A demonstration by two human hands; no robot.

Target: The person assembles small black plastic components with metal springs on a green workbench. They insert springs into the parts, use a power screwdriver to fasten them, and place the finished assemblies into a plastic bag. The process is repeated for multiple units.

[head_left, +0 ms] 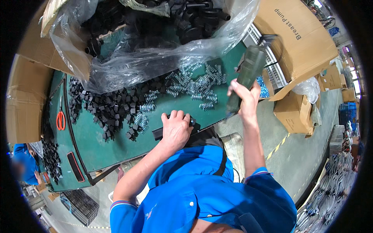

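My left hand (176, 128) is closed over a black plastic part (157, 134) at the front edge of the green table (116, 151); its palm hides most of the part. Raised to the right, my right hand (248, 96) wraps round a dark green corded power screwdriver (253, 64), whose narrow end points down toward the table edge. Just beyond my left hand lie a heap of loose metal springs (198, 83) and a spread of small black blocks (110, 104). Several springs (142, 121) are scattered among the blocks.
A clear plastic bag (151, 60) full of black parts (194, 23) stands at the back. Orange-handled scissors (60, 120) and a dark phone-like slab (75, 167) lie left. A white crate (279, 79) and cardboard boxes (295, 46) flank the right. Another person's blue sleeve (24, 161) shows far left.
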